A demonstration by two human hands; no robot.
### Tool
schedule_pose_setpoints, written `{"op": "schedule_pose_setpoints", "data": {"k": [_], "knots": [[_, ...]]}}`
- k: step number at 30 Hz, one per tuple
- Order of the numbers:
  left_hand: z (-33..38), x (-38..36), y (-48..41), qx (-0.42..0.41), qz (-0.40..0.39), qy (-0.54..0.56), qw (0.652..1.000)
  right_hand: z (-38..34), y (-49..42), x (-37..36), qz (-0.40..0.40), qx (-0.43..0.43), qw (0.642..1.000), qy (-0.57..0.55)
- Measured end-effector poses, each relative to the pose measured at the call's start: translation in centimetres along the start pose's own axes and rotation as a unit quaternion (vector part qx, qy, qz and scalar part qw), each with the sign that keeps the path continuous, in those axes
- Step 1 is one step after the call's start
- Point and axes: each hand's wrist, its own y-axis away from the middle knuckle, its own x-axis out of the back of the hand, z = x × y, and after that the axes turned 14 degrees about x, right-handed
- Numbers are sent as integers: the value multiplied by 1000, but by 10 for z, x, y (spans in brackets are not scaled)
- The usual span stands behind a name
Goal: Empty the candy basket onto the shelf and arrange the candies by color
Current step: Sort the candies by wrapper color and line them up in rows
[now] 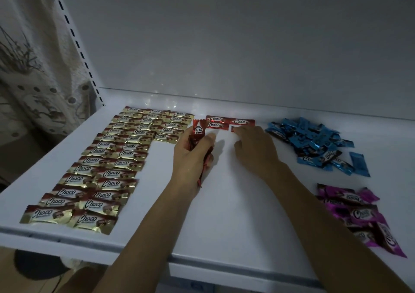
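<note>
The scene was dimly lit, with a cool grey cast. Small glints were thrown on the back of the shelf (157, 99) and on the gold wrappers (105, 156). Soft shadows were cast leftward beneath the hands. Straight edges were bowed by wide-angle distortion.

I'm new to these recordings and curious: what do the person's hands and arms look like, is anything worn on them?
Both arms are bare right down to the frame's lower edge: no sleeves show. The left hand and right hand wear no gloves, and I can see no rings, watch or bracelet. The light is dim, so small details like nails cannot be made out.
</note>
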Motion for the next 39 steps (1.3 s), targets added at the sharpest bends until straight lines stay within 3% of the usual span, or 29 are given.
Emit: {"op": "schedule_pose_setpoints", "data": {"k": [6,10,15,17,18,20,21,23,26,28,35,37,39], "knots": [[-1,0,-1,2,-1,15,1000,3,3,-12,57,26,997,-35],[-2,0,-3,1,3,21,1000,5,3,-14,104,0,994,-22],[-4,2,-4,-9,-4,9,1000,6,4,-16,80,-15,996,-33],[-4,2,-4,-7,4,14,1000,4,4,-14,104,-7,994,-36],[-3,2,-4,-1,13,20,1000,1,5,-9,152,-2,986,-69],[-2,3,-6,10,30,33,999,-6,7,12,247,3,934,-258],[0,3,-7,14,36,37,999,-13,10,25,240,2,893,-380],[1,3,-7,15,41,38,998,-29,21,44,138,18,828,-543],[-1,3,-7,20,34,63,997,-49,36,37,61,51,844,-531],[-3,3,-7,20,31,66,997,-56,38,26,81,65,865,-492],[-2,1,-5,1,31,16,999,-62,36,25,148,23,855,-497],[-3,1,-5,-2,26,28,999,-60,36,27,174,-21,822,-542],[-3,2,-5,0,26,34,999,-59,36,32,184,-72,765,-613]]}}
